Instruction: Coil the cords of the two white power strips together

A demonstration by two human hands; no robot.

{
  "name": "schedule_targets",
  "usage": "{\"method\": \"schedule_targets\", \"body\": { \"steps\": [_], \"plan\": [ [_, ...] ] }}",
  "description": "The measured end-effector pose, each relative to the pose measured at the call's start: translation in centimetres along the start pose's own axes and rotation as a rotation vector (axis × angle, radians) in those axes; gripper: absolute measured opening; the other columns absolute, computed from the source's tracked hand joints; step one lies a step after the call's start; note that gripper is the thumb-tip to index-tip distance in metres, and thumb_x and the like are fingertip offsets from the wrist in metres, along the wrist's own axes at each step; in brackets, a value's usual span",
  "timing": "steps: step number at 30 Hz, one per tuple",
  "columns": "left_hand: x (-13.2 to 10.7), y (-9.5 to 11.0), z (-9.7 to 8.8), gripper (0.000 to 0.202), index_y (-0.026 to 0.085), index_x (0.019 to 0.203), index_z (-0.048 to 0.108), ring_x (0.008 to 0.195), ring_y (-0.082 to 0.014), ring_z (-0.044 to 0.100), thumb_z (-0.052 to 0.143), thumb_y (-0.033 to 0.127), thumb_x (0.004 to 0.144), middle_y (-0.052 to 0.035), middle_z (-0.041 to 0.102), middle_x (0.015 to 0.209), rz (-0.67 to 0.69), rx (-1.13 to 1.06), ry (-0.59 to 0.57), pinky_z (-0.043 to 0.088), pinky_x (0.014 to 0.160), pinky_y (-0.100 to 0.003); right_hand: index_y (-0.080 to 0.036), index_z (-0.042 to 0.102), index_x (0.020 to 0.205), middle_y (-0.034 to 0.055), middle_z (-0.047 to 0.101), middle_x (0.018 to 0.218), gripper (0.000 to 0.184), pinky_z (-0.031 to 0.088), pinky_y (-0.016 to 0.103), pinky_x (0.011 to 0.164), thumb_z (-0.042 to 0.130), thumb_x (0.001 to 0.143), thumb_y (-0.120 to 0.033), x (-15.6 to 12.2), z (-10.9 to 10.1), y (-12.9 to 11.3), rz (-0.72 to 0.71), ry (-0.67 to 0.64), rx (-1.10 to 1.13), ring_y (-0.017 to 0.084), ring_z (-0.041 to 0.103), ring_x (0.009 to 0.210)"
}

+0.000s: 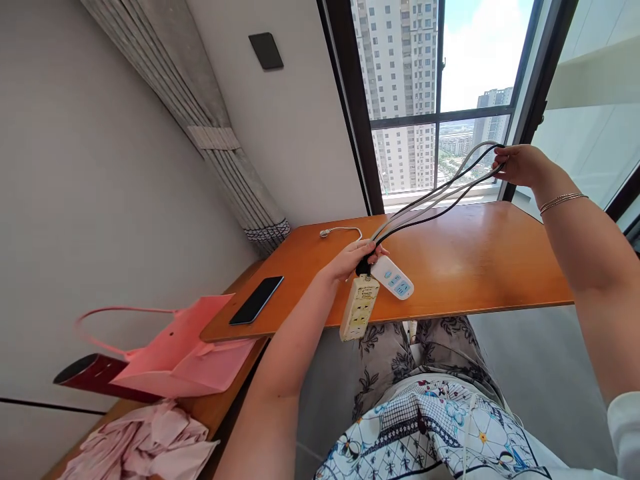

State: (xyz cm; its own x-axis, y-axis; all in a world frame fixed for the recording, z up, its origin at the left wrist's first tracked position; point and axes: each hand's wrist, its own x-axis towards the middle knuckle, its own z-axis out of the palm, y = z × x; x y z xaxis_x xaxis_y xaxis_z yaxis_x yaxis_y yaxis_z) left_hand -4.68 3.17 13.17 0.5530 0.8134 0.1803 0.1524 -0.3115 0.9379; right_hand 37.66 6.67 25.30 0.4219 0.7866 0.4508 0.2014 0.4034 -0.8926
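My left hand (351,259) is closed round the cord ends of two power strips above the near edge of the wooden table (475,267). A cream power strip (359,308) hangs down from it over the table edge. A small white power strip (393,277) with blue sockets lies beside it on the wood. Their black and grey cords (435,197) stretch up to the right to my right hand (520,165), which is closed on the looped cords in front of the window.
A black phone (257,300) lies on the table's left end. A white cable (340,231) rests at the back. A pink tote bag (185,350), a dark red object (90,373) and crumpled pink cloth (145,447) sit at lower left. Folded curtain (220,140) leans on the wall.
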Motion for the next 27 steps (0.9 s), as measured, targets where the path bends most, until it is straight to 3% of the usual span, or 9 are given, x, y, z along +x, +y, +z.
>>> {"method": "schedule_targets", "body": {
  "steps": [4,7,9,11,15,18,21,24,27],
  "plan": [
    [-0.1,0.0,-0.6,0.069,0.023,0.065,0.053,0.086,-0.0284,0.066,0.045,0.09,0.073,-0.0027,0.045,0.049,-0.1,-0.114,0.089,0.052,0.069,-0.037,-0.016,0.061,0.063,-0.0018,0.05,0.057,0.029,0.045,0.034,0.067,0.057,0.09,-0.007,-1.8,-1.7,2.1,0.274,-0.315,0.089,0.01,0.058,0.061],
    [0.0,0.0,-0.8,0.063,0.022,0.065,0.052,0.092,-0.0267,0.066,0.06,0.085,0.068,-0.0006,0.045,0.05,-0.096,-0.182,0.202,0.051,0.069,-0.031,-0.017,0.068,0.077,-0.0009,0.056,0.067,0.012,0.049,0.031,0.072,0.078,0.077,-0.023,-3.0,-2.9,4.0,0.362,-0.468,0.127,0.012,0.058,0.07],
    [0.2,0.0,-1.0,0.062,0.021,0.065,0.052,0.093,-0.0259,0.066,0.067,0.082,0.065,0.0,0.046,0.051,-0.079,-0.231,0.256,0.049,0.068,-0.029,-0.018,0.068,0.082,-0.0004,0.057,0.07,0.028,0.047,0.029,0.069,0.085,0.067,-0.035,-3.9,-3.5,5.2,0.318,-0.526,0.052,0.013,0.056,0.072],
    [0.6,0.1,-1.1,0.06,0.021,0.064,0.052,0.092,-0.0251,0.067,0.07,0.078,0.066,-0.0001,0.048,0.052,-0.075,-0.277,0.313,0.048,0.067,-0.027,-0.019,0.065,0.079,0.001,0.06,0.074,0.036,0.043,0.028,0.063,0.082,0.067,-0.047,-4.9,-3.6,6.3,0.197,-0.576,-0.123,0.013,0.052,0.069],
    [1.7,0.3,-1.0,0.054,0.02,0.062,0.05,0.08,-0.02,0.066,0.071,0.069,0.074,0.0002,0.05,0.052,-0.099,-0.365,0.462,0.047,0.065,-0.025,-0.019,0.063,0.084,0.0056,0.066,0.079,0.038,0.038,0.029,0.06,0.059,0.086,-0.057,-7.5,-3.3,7.2,-0.213,-0.557,-0.578,0.015,0.051,0.064],
    [2.4,0.5,-0.6,0.052,0.019,0.061,0.05,0.065,-0.0137,0.059,0.07,0.063,0.079,0.0012,0.051,0.053,-0.103,-0.413,0.53,0.045,0.06,-0.023,-0.019,0.066,0.093,0.0086,0.068,0.083,0.033,0.039,0.031,0.064,0.046,0.097,-0.045,-9.6,-2.8,6.5,-0.621,-0.615,-0.862,0.019,0.058,0.072],
    [2.9,0.9,0.1,0.05,0.017,0.063,0.052,0.055,-0.0101,0.052,0.07,0.061,0.081,0.0018,0.052,0.054,-0.098,-0.418,0.548,0.042,0.055,-0.022,-0.019,0.069,0.101,0.0099,0.071,0.088,0.028,0.039,0.03,0.063,0.041,0.099,-0.025,-11.8,-1.5,5.1,-0.941,-0.849,-1.077,0.019,0.062,0.076],
    [3.3,1.6,1.1,0.049,0.017,0.065,0.055,0.051,-0.0095,0.049,0.07,0.061,0.081,0.0023,0.051,0.054,-0.099,-0.367,0.529,0.039,0.051,-0.022,-0.019,0.07,0.105,0.0081,0.071,0.084,0.031,0.037,0.029,0.061,0.042,0.096,-0.01,-14.7,0.8,3.1,-1.095,-1.071,-1.149,0.017,0.062,0.072],
    [3.6,2.4,2.5,0.05,0.017,0.066,0.055,0.048,-0.0091,0.045,0.07,0.062,0.08,0.0031,0.049,0.053,-0.082,-0.295,0.476,0.036,0.048,-0.023,-0.02,0.072,0.101,0.0062,0.071,0.084,0.027,0.037,0.029,0.06,0.046,0.098,-0.014,-17.6,3.9,0.4,-1.098,-1.221,-1.063,0.015,0.061,0.067]
  ]
}}
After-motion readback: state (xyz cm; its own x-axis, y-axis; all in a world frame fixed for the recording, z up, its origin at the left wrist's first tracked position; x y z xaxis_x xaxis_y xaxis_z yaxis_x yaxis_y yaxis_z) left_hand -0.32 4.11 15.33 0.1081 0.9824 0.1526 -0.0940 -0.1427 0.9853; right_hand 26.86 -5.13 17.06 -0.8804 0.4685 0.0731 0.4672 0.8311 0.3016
